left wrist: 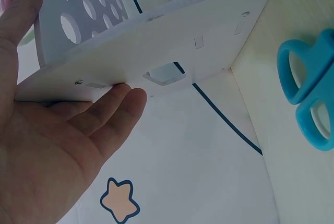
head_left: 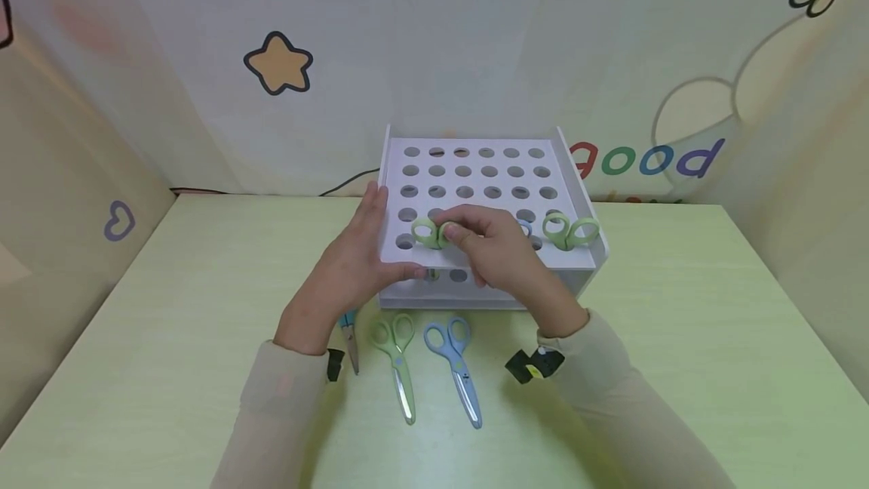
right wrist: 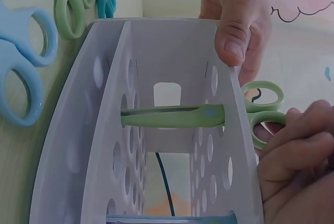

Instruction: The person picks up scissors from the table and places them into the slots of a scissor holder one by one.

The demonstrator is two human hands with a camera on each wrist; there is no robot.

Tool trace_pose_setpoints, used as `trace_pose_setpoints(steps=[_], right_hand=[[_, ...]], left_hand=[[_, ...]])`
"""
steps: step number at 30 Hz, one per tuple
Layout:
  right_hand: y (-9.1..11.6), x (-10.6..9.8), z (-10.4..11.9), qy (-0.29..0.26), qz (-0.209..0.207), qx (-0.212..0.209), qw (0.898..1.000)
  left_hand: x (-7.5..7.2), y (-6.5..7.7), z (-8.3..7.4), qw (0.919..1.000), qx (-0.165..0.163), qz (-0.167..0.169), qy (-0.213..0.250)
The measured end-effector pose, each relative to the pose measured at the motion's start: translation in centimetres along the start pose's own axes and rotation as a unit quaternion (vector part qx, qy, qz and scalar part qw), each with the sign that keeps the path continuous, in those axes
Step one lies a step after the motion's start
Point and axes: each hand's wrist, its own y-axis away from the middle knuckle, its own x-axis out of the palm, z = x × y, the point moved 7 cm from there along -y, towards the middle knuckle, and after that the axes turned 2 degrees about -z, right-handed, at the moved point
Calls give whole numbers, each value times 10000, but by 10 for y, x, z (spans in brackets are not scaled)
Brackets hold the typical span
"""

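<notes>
A white rack point(head_left: 463, 171) with rows of round holes stands on the table. My left hand point(head_left: 349, 259) holds its left side, thumb at the front edge of the top board and fingers along the side panel point(left wrist: 172, 46). Green scissors point(right wrist: 177, 115) pass blade-down through a top hole and on into the lower board. My right hand point(head_left: 498, 247) pinches their handle point(head_left: 426, 232) just above the top board. A second pair of green scissors point(head_left: 570, 232) sits in the rack at the right. Blue scissors point(head_left: 525, 227) stand between, mostly hidden behind my right hand.
On the table before the rack lie loose green scissors point(head_left: 400, 368), blue scissors point(head_left: 456, 372) and teal scissors point(head_left: 350, 342), the last partly covered by my left wrist. A printed cloth point(head_left: 434, 44) hangs behind the table, with a dark cable point(head_left: 349, 181) along its foot.
</notes>
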Motion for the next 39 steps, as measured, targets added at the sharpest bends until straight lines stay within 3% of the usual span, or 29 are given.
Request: trace_pose_setpoints(steps=[17,23,28,33,39], right_hand=[[1,5,-2,-312,148,143,9993],[2,3,-1,-383,64,38,9992],[5,1,-3,-758,-52,-159,9970],[9,-6,-3,-1361,-237,-638,9884],[18,-16,0,-2192,-321,-1485,9638]], left_hand=[[1,1,-1,10000,-27,0,10],[1,1,-1,10000,-46,-7,12],[2,0,-1,10000,-34,23,24],[2,-1,-1,10000,-31,3,13],[1,0,0,9999,-136,-4,-9]])
